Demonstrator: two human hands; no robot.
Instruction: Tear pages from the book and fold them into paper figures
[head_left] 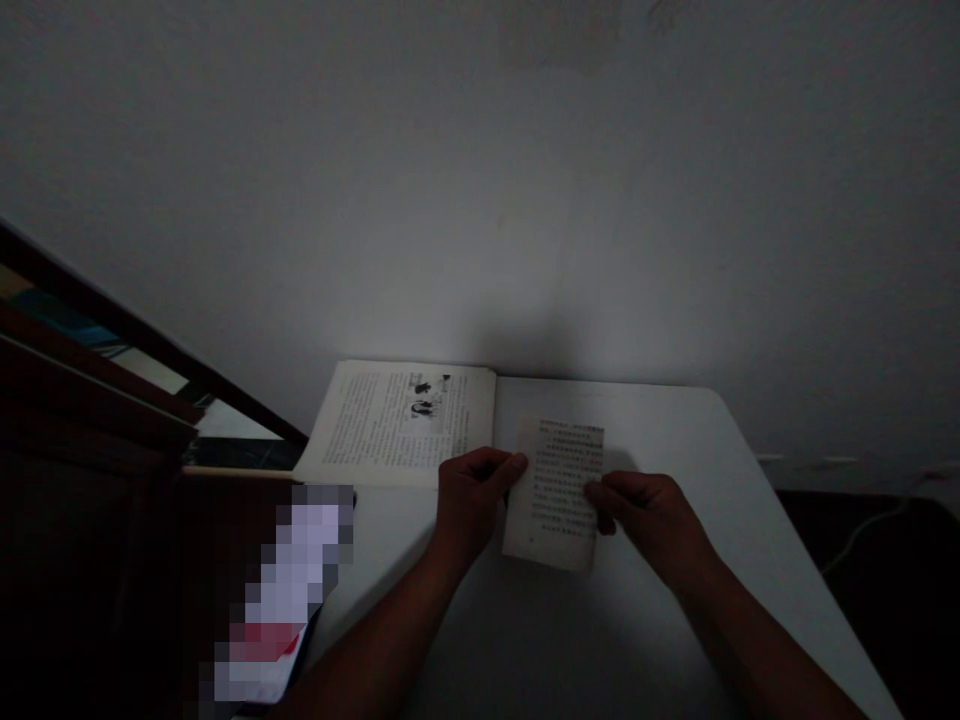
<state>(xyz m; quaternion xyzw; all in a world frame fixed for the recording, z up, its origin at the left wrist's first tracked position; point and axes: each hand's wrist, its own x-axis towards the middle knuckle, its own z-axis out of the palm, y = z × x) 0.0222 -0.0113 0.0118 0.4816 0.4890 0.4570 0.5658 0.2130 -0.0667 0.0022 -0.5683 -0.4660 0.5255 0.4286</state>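
Observation:
A small sheet of printed paper point(559, 500) is held up over the white table, its rows of dark characters facing me. My left hand point(474, 495) pinches its left edge between thumb and fingers. On the opposite side, my right hand point(649, 515) grips the right edge the same way, with the thumb on the front. Behind and to the left of my left hand lies a larger printed page point(382, 425) with a small black-and-white drawing near its upper right. Whether this page belongs to a book or magazine I cannot tell.
The white table point(675, 430) stands against a grey wall point(480, 200) and has a rounded far right corner. A phone-like device point(292, 580) with a blurred screen is at the lower left. Dark wooden furniture point(90, 420) stands on the left. The light is dim.

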